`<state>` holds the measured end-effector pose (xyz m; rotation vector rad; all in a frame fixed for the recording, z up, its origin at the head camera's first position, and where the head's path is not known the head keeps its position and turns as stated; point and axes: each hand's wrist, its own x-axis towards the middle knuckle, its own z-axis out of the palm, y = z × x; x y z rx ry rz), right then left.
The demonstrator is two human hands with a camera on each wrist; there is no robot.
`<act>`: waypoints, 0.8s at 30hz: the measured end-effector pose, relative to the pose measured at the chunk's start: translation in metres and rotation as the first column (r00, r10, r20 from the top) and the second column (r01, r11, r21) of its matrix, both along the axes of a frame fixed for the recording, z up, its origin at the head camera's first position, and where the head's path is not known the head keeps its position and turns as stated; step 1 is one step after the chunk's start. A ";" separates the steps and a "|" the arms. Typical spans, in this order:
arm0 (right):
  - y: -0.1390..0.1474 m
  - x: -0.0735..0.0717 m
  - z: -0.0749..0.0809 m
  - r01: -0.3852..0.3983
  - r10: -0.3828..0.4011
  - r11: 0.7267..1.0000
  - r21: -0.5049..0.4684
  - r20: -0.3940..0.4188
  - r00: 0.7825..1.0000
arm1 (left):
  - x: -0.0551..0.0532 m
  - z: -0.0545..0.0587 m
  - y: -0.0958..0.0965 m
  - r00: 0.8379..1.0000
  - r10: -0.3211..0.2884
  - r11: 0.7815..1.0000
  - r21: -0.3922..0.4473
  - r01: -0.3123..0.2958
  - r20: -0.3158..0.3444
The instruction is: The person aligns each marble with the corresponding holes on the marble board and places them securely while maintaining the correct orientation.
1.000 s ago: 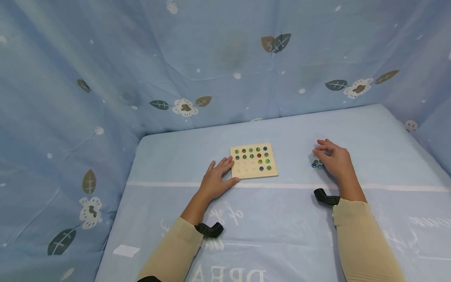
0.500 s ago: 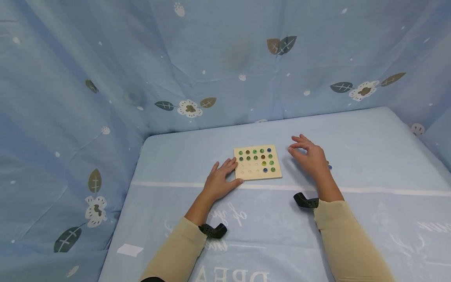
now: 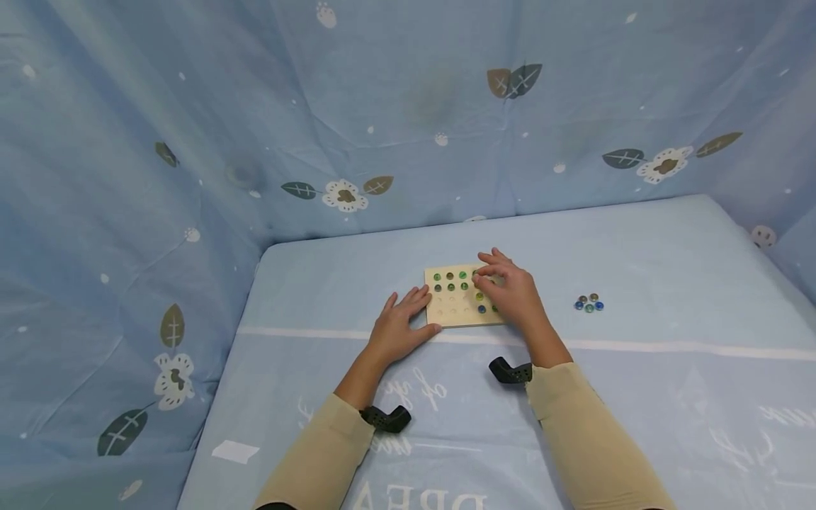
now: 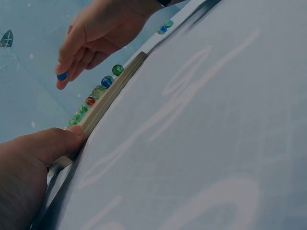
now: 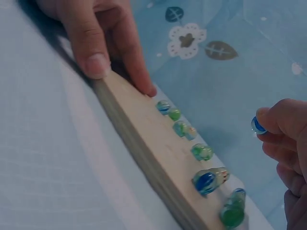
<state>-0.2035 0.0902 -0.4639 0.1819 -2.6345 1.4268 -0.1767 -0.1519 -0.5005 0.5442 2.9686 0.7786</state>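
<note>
A pale wooden board (image 3: pixel 449 320) with rows of round hollows lies on the bed-like surface, its back rows and right side filled with green, blue, amber and reddish glass marbles. My left hand (image 3: pixel 400 327) rests at the board's left edge, fingers spread and fairly straight, the thumb (image 5: pixel 97 66) touching the near left corner. Above the board's right part, my right hand (image 3: pixel 515 292) pinches a clear marble with blue in it (image 5: pixel 259 125) between thumb and forefinger; the marble is raised off the board. In the head view that hand hides some of the right-hand marbles.
To the right of the board, several loose marbles (image 3: pixel 599 306) lie in a small cluster on the light blue cloth (image 3: pixel 669 283). A patterned blue curtain (image 3: pixel 421 163) hangs behind and at the sides. Black wrist cameras (image 3: pixel 385 418) are strapped on both wrists.
My right hand has moved left from the loose marbles to over the board, carrying the pinched marble. The left hand stays at the board's edge; the head view has shifted slightly.
</note>
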 end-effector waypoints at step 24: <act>-0.006 0.002 -0.025 -0.095 0.096 0.995 0.041 -0.022 0.995 | 0.001 0.001 0.000 1.000 -0.010 1.000 -0.027 0.011 0.010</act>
